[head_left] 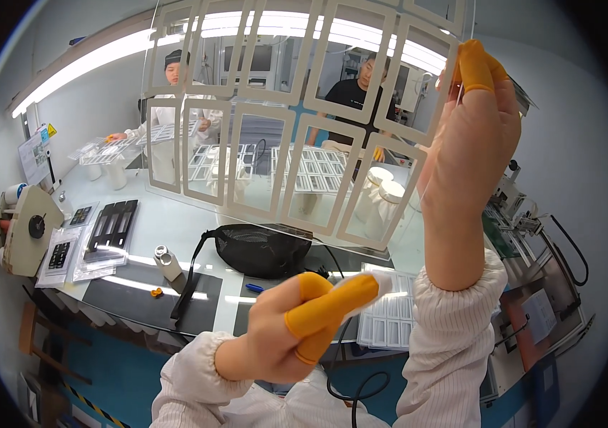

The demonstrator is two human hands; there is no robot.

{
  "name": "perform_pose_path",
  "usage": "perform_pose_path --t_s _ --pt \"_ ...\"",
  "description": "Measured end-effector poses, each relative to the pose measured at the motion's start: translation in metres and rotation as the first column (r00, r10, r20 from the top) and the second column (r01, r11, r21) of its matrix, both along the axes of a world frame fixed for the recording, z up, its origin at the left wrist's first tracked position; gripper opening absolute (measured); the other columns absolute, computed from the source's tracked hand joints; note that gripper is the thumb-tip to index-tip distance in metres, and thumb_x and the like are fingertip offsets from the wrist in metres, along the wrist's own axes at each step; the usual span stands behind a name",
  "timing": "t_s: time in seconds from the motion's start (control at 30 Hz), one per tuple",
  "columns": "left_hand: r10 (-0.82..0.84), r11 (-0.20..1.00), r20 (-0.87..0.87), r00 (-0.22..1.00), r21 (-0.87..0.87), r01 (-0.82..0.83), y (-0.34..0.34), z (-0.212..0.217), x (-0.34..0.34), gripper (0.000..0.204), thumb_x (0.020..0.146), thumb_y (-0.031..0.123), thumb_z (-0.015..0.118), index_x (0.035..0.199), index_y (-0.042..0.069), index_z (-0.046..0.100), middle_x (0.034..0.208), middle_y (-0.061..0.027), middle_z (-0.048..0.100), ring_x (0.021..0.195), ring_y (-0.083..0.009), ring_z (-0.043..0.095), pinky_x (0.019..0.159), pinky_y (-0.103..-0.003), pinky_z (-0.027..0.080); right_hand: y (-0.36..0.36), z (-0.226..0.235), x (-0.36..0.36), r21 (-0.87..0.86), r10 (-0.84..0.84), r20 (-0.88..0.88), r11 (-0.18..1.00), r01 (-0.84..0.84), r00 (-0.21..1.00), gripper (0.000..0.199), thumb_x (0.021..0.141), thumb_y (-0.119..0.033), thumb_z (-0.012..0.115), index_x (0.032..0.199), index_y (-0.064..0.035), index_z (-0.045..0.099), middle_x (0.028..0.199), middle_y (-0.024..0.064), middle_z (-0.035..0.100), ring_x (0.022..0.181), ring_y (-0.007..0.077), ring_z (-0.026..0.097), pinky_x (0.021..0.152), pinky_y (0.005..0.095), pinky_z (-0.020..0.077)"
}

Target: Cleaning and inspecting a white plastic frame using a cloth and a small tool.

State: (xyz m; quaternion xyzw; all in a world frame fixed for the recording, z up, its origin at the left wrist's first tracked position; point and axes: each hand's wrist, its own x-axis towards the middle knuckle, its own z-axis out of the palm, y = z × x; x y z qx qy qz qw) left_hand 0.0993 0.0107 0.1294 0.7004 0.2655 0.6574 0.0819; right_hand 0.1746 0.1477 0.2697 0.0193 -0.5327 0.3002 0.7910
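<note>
Black mesh pouch (265,251): on tabletop (175,227), toward seven o'clock.
Left hand (279,332): six o'clock, pinching a white wipe (386,284) (partly hidden by orange finger cots (332,307)).
Clear sheet of white frames (286,111): raised at twelve o'clock.
Right hand (472,143): two o'clock, gripping the sheet's right edge.

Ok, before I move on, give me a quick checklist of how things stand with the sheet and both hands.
1. Right hand grips the framed clear sheet: ok, at its right edge.
2. Orange finger cots on both hands: ok.
3. White cloth in left hand: ok, at the fingertips.
4. Cloth apart from sheet: ok, it shows below the sheet's lower edge.
5. Bench beyond the left hand free of clutter: not ok, a black mesh bag lies there.
6. Sheet free of specks: cannot tell, too fine to see.
</note>
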Motion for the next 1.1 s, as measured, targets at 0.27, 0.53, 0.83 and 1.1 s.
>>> perform_pose_path --t_s 0.27,0.53,0.83,1.1 --pt "0.803 0.577 -0.183 0.567 0.473 -0.666 0.022 0.026 0.003 0.038 0.051 -0.002 0.063 0.088 -0.007 0.060 0.063 -0.0058 0.039 0.051 -0.0168 0.041 0.039 -0.023 0.034 0.004 -0.006 -0.001 0.165 0.042 -0.001 0.985 -0.042 0.999 0.018 0.082 -0.009 0.046 0.095 0.0001 0.054 0.086 0.0050 0.053 0.083 0.0104 0.051 0.087 0.0253 0.0377" --pt "0.786 0.615 -0.298 0.541 0.454 -0.645 0.020 -0.006 0.014 0.023 0.050 0.002 0.069 0.071 -0.004 0.060 0.060 -0.0037 0.035 0.048 -0.0129 0.037 0.037 -0.021 0.031 0.003 -0.008 0.001 0.107 0.056 -0.025 0.993 -0.053 0.998 0.017 0.082 -0.009 0.048 0.095 -0.0004 0.055 0.085 0.0043 0.053 0.083 0.0097 0.051 0.088 0.0240 0.0375" --pt "0.500 0.866 -0.320 0.805 0.163 -0.473 0.009 -0.013 0.006 0.013 0.059 0.000 0.064 0.070 -0.001 0.059 0.064 -0.0054 0.043 0.053 -0.0167 0.045 0.043 -0.025 0.037 -0.001 -0.010 0.003 0.101 0.046 0.000 0.994 -0.046 0.999 0.020 0.075 -0.002 0.043 0.092 -0.0008 0.054 0.070 0.0006 0.052 0.051 0.0014 0.039 0.046 0.0118 0.0309" --pt "-0.013 0.938 0.039 0.999 -0.345 0.025 -0.001 -0.022 -0.022 0.029 0.079 0.002 0.055 0.108 0.000 0.053 0.082 -0.0077 0.057 0.064 -0.0114 0.050 0.056 -0.021 0.038 0.019 -0.007 0.023 -0.147 0.182 -0.050 0.971 -0.188 0.982 0.017 0.079 -0.003 0.044 0.091 0.0011 0.055 0.076 0.0048 0.053 0.067 0.0091 0.047 0.068 0.0221 0.0396"
